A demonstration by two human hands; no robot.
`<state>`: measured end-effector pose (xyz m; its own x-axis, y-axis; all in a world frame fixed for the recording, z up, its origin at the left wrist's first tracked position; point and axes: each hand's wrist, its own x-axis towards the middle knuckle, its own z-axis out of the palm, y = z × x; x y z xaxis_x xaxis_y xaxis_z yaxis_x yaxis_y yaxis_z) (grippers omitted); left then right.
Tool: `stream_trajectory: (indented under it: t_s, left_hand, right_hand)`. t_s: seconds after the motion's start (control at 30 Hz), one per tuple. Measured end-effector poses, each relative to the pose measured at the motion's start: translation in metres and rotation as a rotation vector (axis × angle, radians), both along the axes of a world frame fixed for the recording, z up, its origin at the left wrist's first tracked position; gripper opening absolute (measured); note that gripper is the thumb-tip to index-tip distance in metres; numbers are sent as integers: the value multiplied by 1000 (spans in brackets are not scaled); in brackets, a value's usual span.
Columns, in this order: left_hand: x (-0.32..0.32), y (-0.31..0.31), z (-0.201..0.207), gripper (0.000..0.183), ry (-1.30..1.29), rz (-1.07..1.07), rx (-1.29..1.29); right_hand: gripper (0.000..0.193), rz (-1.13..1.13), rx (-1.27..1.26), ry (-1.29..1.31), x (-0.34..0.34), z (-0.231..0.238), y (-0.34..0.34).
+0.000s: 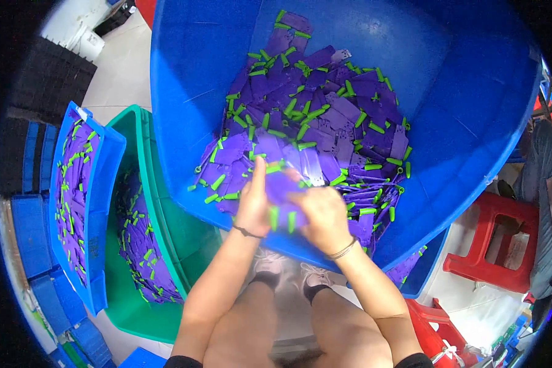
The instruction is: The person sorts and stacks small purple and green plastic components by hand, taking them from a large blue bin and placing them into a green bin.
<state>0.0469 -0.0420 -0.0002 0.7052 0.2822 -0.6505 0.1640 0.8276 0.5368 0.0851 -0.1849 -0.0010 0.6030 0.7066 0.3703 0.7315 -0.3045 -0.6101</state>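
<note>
Near the front wall of a big blue tub (pixel 196 80), my left hand (pixel 253 202) grips a few flat purple pieces with bright green ends (pixel 282 187), its thumb pointing up. My right hand (pixel 323 214) is closed on the same pieces from the other side, blurred by motion. Two green ends stick out below, between the hands. Beyond them lies a large heap of like purple pieces (pixel 276 86), loosely jumbled on the tub's floor. How many pieces I hold is too blurred to tell.
To my left stand a green bin (pixel 144 147) and a tilted blue crate (pixel 110 147), both holding more purple pieces. A red stool (pixel 494 239) is at the right, beside a person's grey-clad leg (pixel 544 202). Another red stool (pixel 432 322) stands nearer.
</note>
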Motion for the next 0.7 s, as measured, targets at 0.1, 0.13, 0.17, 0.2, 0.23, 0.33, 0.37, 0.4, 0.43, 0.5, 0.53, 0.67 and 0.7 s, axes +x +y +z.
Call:
stream_trajectory:
  t_s: [0.1,0.13,0.17,0.2,0.23,0.33,0.37,0.4,0.43,0.5,0.53,0.67,0.7]
  left_hand:
    - [0,0,-12,33,-44,70,78]
    - [0,0,-16,30,-110,148,108]
    - [2,1,-20,29,-109,164,260]
    - [2,2,-21,29,-107,165,263]
    - [5,-1,-18,29,-192,186,284]
    - [9,-11,-14,21,-288,200,293]
    - [7,-14,-22,21,-285,120,647]
    - [5,-17,-27,22,-275,34,1000]
    - [1,-25,-12,29,-298,-56,985]
    - [-4,-16,-19,41,-275,-196,1261]
    - [-4,-16,-22,48,-268,-257,1300]
    - [-3,-8,-22,57,-359,-348,1443]
    - [0,-4,-20,58,-275,-363,1567]
  right_hand:
    - [41,63,36,220,1,7,0]
    - [35,103,139,357,2,4,2]
    - [29,143,242,493,3,1,3]
    - [29,145,244,494,1,-1,4]
    - [26,100,256,613,0,-4,2]
    - [31,-178,239,925,2,-21,4]
    - [30,-140,291,983,0,-19,7]
    - [30,-101,343,1041,-3,-16,10]
    - [30,-108,336,1045,-4,-10,10]
    - [34,-154,406,1478,-5,7,17]
    - [34,-157,404,1476,-3,3,14]
    - [38,-120,54,994,8,2,2]
    - [39,-178,-74,873,15,4,0]
